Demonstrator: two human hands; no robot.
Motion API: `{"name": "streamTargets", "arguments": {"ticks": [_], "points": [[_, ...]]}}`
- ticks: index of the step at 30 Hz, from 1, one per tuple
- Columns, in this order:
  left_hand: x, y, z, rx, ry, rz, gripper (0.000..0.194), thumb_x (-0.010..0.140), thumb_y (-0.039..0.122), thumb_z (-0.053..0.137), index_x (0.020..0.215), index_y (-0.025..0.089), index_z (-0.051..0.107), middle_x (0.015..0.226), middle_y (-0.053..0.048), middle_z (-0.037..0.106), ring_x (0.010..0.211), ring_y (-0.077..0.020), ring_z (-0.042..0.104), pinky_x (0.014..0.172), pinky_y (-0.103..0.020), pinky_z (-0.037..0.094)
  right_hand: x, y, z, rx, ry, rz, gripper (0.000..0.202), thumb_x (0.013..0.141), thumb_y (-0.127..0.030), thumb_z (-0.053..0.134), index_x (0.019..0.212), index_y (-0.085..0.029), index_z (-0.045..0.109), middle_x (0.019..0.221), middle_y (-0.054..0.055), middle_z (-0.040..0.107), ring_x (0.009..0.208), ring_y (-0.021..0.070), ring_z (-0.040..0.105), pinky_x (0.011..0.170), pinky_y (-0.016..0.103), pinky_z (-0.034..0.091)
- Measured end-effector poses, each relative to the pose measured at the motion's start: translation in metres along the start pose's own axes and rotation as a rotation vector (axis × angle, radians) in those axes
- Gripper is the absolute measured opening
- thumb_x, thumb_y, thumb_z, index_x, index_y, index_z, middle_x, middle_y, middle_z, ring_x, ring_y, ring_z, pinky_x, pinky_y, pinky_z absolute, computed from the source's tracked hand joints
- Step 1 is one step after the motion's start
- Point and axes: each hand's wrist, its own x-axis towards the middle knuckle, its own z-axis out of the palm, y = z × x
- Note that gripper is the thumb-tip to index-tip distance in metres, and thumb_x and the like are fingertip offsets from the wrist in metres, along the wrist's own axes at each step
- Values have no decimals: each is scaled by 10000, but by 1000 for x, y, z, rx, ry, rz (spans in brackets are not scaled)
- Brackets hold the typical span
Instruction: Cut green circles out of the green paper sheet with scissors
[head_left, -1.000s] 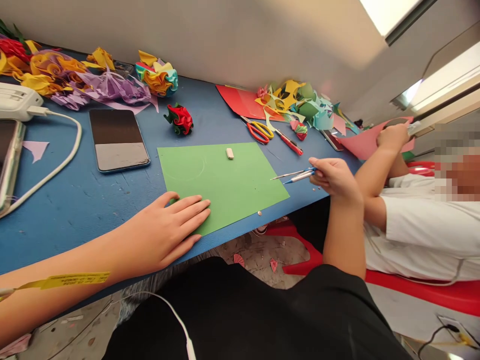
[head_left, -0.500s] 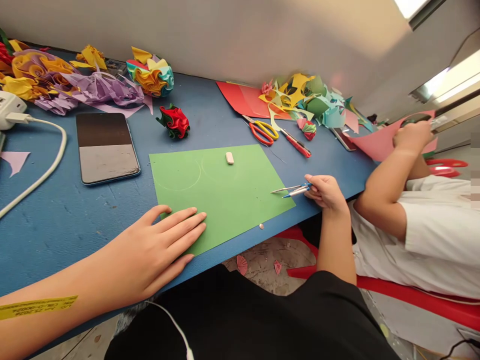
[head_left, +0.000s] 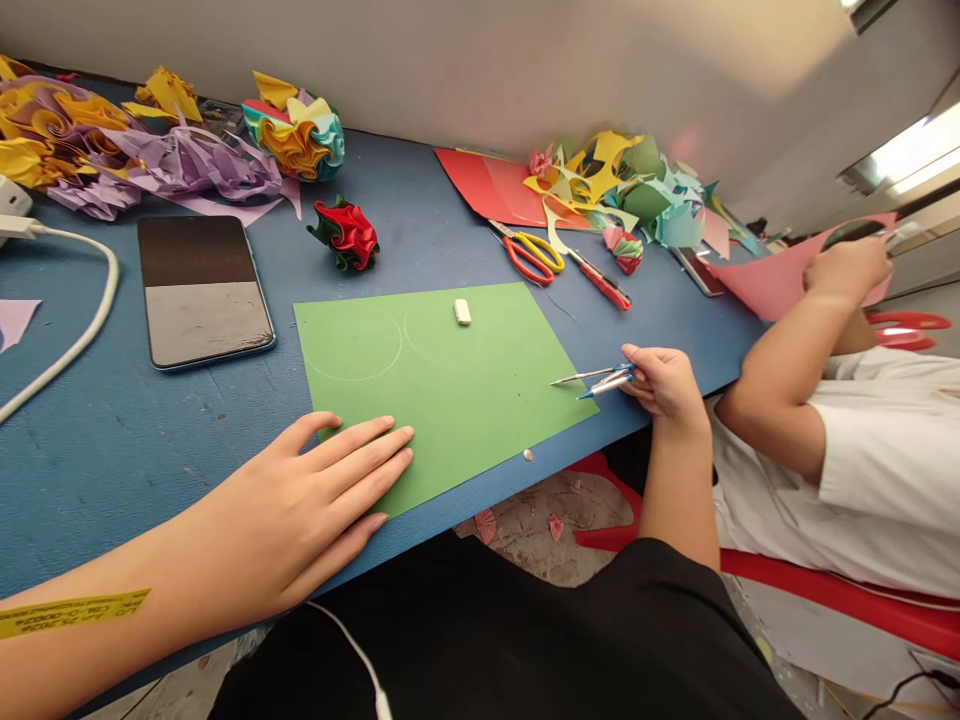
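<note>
Flat on the near left corner of a green paper sheet (head_left: 465, 410) lies my left hand (head_left: 330, 500), fingers stretched out. The sheet bears faint circle lines in its upper left part. My right hand (head_left: 667, 385) is closed around the top of a drawing compass (head_left: 604, 382) with blue and silver legs. The compass points left over the sheet's right edge; whether its tip touches the paper I cannot tell. A small white eraser (head_left: 462, 312) rests on the sheet near its far edge.
Behind the sheet are a red paper rose (head_left: 352, 236), scissors (head_left: 531, 255) and a red cutter knife (head_left: 602, 280). A phone (head_left: 206, 290) and white cable (head_left: 97, 320) lie left. Paper scraps (head_left: 615, 175) line the wall. A co-worker's arm (head_left: 795, 370) holds pink paper (head_left: 772, 275) at right.
The view has shifted slightly. My right hand with the compass sits a little farther right, near the sheet's edge. My left hand stays flat on the paper.
</note>
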Motion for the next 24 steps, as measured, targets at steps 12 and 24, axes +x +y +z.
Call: {"name": "streamTargets", "arguments": {"ticks": [12,24], "points": [[1,5,0,-53,18,-40,384,958,235,426,1305,147,563,1411,-70,553,1256,-254,545,947,-433,338,-19,-29,5,-118,32,-105,570,699,-451,783,389,-190,383,367,-70,238,331,45,220,354,238,138],[-1,7,2,-67,21,-61,385,964,223,400,1306,137,555,1418,-76,549,1283,-255,514,975,-449,333,-25,-42,6,-235,50,-169,533,773,-404,736,409,-184,416,387,-50,273,370,63,238,394,272,138]]}}
